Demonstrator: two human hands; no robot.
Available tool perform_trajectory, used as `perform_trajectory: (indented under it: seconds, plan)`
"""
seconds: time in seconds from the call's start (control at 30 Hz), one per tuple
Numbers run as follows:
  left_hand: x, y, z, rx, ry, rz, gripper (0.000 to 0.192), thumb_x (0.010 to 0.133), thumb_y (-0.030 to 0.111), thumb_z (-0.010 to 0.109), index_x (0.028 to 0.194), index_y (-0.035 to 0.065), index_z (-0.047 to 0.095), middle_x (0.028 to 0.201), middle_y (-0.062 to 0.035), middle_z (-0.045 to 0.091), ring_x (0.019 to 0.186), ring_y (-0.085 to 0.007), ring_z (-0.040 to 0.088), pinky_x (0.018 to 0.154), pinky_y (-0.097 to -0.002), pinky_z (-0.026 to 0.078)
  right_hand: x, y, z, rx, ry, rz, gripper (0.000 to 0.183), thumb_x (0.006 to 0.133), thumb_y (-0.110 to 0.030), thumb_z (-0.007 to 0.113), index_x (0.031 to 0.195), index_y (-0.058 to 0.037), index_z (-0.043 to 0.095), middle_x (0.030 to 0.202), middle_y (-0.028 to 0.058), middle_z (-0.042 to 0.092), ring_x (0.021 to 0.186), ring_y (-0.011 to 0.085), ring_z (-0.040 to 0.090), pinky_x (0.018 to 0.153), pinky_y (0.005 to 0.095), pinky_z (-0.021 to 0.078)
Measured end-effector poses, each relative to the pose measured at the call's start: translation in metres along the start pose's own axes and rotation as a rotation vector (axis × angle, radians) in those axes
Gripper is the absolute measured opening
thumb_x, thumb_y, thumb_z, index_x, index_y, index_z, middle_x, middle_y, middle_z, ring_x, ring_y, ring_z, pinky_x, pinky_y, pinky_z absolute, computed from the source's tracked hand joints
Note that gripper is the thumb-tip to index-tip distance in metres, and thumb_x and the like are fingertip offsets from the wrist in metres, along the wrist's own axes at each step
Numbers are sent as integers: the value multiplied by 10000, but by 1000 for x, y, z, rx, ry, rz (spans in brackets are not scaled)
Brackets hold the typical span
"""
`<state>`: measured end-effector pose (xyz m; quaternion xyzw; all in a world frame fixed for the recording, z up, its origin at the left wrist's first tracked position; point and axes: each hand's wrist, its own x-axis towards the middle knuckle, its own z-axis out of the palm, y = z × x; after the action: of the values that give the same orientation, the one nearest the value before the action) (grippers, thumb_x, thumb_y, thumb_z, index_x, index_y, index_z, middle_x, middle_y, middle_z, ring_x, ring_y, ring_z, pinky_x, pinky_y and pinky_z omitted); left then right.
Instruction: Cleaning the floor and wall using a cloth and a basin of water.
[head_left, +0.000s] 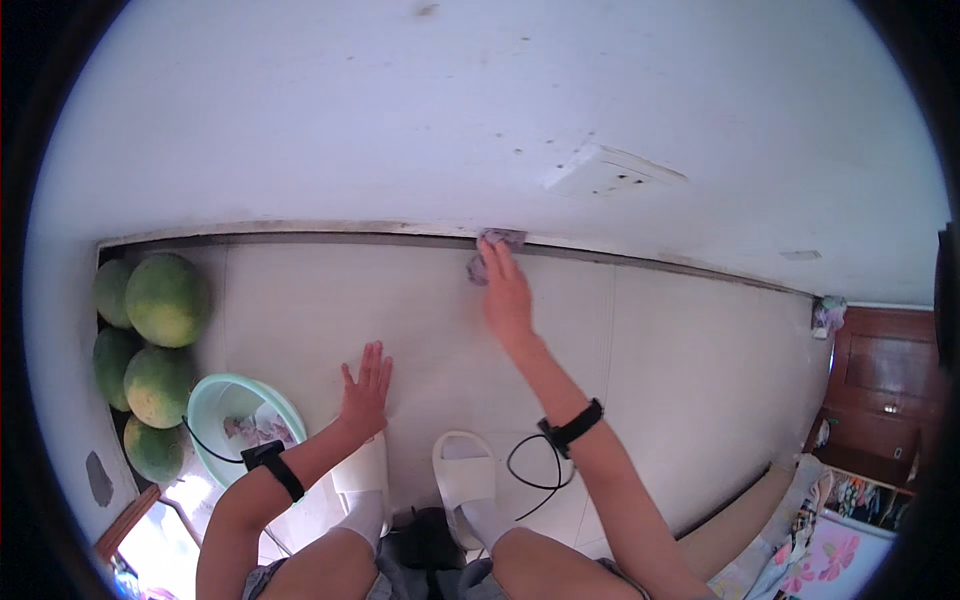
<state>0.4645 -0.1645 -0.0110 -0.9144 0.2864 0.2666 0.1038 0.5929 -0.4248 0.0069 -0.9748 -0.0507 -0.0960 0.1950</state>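
Observation:
My right hand (508, 296) presses a crumpled purplish cloth (501, 238) against the dark skirting strip (337, 238) where the wall meets the floor. Part of the cloth hangs out to the left of the fingers. Lower and to the left, my left hand (366, 394) is held over the tiled floor (420, 315) with its fingers apart and nothing in them. A pale green plastic basin (283, 397) stands left of that hand, with another wet-looking cloth (259, 427) in it.
Several watermelons (166, 300) lie in the left corner. A wall socket (615, 172) sits above the skirting. Black cable (559, 480) from my right wristband loops near my cream slippers (463, 465). A brown wooden cabinet (877, 360) and a bed edge (757, 517) are at right.

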Motion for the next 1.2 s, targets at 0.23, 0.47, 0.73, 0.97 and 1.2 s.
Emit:
perform_trajectory:
  seconds: [0.23, 0.47, 0.73, 0.97, 1.2]
  plan:
    - [-2, 1, 0, 13, 2, -33, 884, 753, 427, 604, 1447, 38, 218, 1516, -247, 4, 1412, -383, 12, 1006, -632, 265, 24, -7, -25, 52, -204, -99, 537, 760, 34, 514, 1277, -104, 473, 1266, 80, 467, 1056, 296, 536, 859, 395, 465]
    - [-2, 3, 5, 64, 0, -33, 909, 740, 453, 614, 1448, 42, 219, 1519, -237, 15, 1411, -384, 22, 992, -632, 285, 52, -78, 10, 37, -217, -328, 520, 772, 35, 503, 1273, -98, 469, 1243, 66, 461, 1013, 260, 566, 801, 379, 497]
    - [-1, -2, 1, 63, 14, -25, 936, 723, 460, 643, 1448, 46, 219, 1518, -238, 8, 1412, -381, 22, 988, -619, 305, 74, -140, 35, 161, -422, -375, 611, 735, 74, 522, 1309, -116, 434, 1315, 68, 408, 1030, 269, 562, 834, 402, 498]
    - [24, -39, -29, -1365, -111, -4, 472, 873, 258, 480, 1275, 14, 437, 1353, -145, 424, 1193, -281, 469, 984, -454, 395, 30, -105, 23, 856, -528, -62, 753, 682, 129, 444, 1382, -142, 383, 1397, 91, 369, 1105, 232, 536, 876, 329, 464]
    - [51, -53, -37, -2951, -198, -234, 415, 943, 346, 367, 1246, 82, 468, 1244, -99, 509, 1137, -250, 509, 995, -420, 390, 3, -102, 9, 1631, -720, 611, 661, 738, 92, 483, 1369, -89, 406, 1243, 90, 503, 1016, 149, 531, 836, 281, 455]
